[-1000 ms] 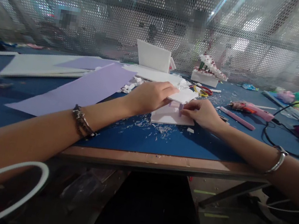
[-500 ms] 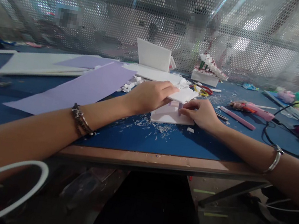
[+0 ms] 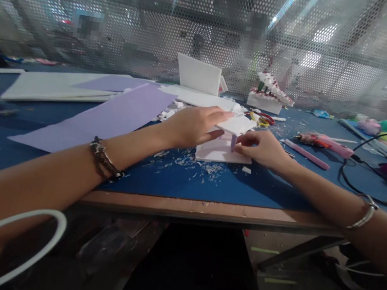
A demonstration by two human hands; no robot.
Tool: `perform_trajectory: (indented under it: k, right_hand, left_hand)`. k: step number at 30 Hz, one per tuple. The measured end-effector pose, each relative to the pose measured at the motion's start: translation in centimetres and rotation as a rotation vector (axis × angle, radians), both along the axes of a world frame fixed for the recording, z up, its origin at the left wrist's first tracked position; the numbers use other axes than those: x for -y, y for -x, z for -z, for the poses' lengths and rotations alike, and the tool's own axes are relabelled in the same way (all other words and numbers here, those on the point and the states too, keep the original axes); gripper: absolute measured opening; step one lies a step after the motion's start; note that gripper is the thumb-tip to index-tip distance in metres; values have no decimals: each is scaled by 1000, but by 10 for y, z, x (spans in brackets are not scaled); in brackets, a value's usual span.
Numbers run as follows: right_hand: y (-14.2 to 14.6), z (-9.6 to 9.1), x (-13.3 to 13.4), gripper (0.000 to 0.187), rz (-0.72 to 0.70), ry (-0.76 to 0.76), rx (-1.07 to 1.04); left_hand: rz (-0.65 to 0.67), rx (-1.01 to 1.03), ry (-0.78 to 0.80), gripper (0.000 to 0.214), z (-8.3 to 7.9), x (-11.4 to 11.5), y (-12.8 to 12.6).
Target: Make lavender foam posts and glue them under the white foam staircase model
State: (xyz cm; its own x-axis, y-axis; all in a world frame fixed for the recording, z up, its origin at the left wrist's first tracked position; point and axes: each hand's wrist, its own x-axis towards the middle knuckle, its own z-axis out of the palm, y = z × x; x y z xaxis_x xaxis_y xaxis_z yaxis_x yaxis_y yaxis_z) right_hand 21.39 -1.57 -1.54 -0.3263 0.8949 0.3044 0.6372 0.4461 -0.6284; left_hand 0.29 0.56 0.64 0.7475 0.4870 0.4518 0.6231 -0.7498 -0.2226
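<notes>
A small white foam-board model stands near the table's front edge. Its flat base lies on the blue surface, and thin purple posts hold up a white top panel. My left hand lies over the panel's left edge, fingers stretched across the top, thumb spread apart below them. At the model's right side, my right hand is closed, with thumb and fingertips at the front purple post. Part of the far side of the model is hidden by the hands.
Purple sheets and white boards lie left. Behind are an upright white board, scissors and a decorated white model. A pink glue gun with black cable and a pink cutter lie right.
My left thumb has spread away from the panel, while the fingers stay on top. My right hand keeps its place at the post. The view has shifted slightly.
</notes>
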Motion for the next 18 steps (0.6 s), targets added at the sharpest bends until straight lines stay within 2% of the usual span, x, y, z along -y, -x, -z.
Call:
perform_trajectory:
  k: [3, 6, 8, 10, 13, 15, 18]
  right_hand:
    - [-9, -5, 0, 19, -7, 25, -10]
    - [-19, -11, -1, 13, 46, -45, -12]
    - [-22, -18, -1, 16, 59, -189, 5]
    - [-20, -25, 3, 26, 22, -408, 53]
    - [-7, -35, 11, 41, -82, -678, 258]
    - [5, -38, 15, 44, -115, -751, 432]
    - [18, -38, 14, 32, -68, -782, 613]
  left_hand:
    - [88, 67, 65, 58, -5, -6, 9]
    - [121, 109, 79, 55, -8, -12, 17]
    - [126, 104, 67, 49, -8, -14, 18]
    - [125, 114, 52, 45, -6, -16, 16]
    - [81, 153, 57, 47, -1, -16, 11]
    - [38, 155, 89, 52, 2, -17, 10]
    - [-24, 119, 147, 55, 7, -21, 15]
